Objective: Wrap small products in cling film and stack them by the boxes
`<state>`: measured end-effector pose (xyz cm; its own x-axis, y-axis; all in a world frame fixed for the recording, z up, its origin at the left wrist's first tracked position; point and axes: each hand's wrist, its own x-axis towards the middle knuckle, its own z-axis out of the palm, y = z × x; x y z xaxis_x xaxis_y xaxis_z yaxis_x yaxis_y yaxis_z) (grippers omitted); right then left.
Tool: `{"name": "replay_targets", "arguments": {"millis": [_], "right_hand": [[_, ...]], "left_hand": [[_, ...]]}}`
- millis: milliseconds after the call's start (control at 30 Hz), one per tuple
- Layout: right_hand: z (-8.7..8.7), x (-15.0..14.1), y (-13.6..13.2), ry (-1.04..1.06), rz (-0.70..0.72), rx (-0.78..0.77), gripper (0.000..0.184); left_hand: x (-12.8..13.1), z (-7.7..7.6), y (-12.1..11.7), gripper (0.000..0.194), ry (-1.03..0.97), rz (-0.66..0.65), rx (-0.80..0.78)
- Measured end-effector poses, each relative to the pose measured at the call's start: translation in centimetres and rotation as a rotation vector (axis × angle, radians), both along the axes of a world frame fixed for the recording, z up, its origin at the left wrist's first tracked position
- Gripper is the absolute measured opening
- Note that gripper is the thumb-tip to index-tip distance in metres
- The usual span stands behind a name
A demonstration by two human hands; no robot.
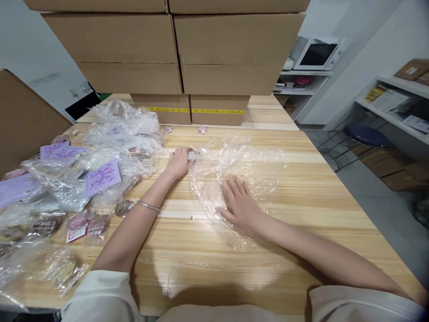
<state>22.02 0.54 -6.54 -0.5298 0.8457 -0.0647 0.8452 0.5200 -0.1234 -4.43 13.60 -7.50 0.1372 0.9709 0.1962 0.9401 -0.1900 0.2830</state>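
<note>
A crinkled clear plastic bag lies spread over the wooden table in front of me. My right hand rests flat on its near part, fingers stretched and apart. At the bag's left edge, my left hand has its fingers curled closed beside a small dark wrapped item. Whether those fingers grip the item or the bag's edge is hidden. Left of that arm spreads a heap of clear plastic bags, with purple patterned cards and small wrapped packets among them.
Large cardboard boxes are stacked at the back of the wooden table. A small pink packet lies before them. Another cardboard panel stands at the left. Beyond the right edge are a blue stool and a microwave on shelving.
</note>
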Motion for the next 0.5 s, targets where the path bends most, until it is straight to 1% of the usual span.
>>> {"name": "replay_targets", "arguments": {"millis": [67,133,200,233,267,300,333,367,400,433,467,500], "right_hand": [[-0.2,0.3,-1.3,0.005,0.035,-0.096,0.096],[-0.2,0.8,-1.6,0.021,0.087,-0.141,0.097],[0.0,1.5,-1.3,0.047,0.133,-0.157,0.095],[0.2,1.7,-1.0,0.057,0.152,-0.164,0.094],[0.3,1.9,-0.8,0.061,0.167,-0.168,0.094],[0.5,2.0,-0.6,0.061,0.177,-0.167,0.094],[0.5,2.0,-0.4,0.056,0.180,-0.161,0.094],[0.6,1.9,-0.4,0.048,0.176,-0.148,0.093],[0.5,1.8,-0.5,0.037,0.168,-0.129,0.092],[0.5,1.6,-0.7,0.025,0.161,-0.104,0.090],[0.4,1.4,-1.0,0.010,0.155,-0.079,0.088],[0.3,1.2,-1.4,-0.012,0.144,-0.055,0.086]], "left_hand": [[-0.3,0.6,-0.1,0.027,0.011,0.044,0.021],[-0.8,1.8,-0.2,0.030,-0.010,0.131,0.064],[-1.1,3.7,-0.5,0.031,-0.076,0.221,0.148],[-1.0,4.8,-0.9,0.030,-0.129,0.238,0.192],[-0.5,5.9,-1.5,0.027,-0.191,0.224,0.222],[0.3,7.0,-2.3,0.023,-0.265,0.169,0.219],[1.4,8.0,-3.4,0.019,-0.345,0.093,0.169],[2.9,8.7,-4.7,0.016,-0.428,0.012,0.064],[4.5,9.2,-6.1,0.016,-0.508,-0.102,-0.101],[6.2,9.3,-7.4,0.018,-0.564,-0.222,-0.274],[7.9,9.0,-8.7,0.017,-0.599,-0.339,-0.413],[9.4,8.5,-9.7,0.014,-0.612,-0.430,-0.507]]}}
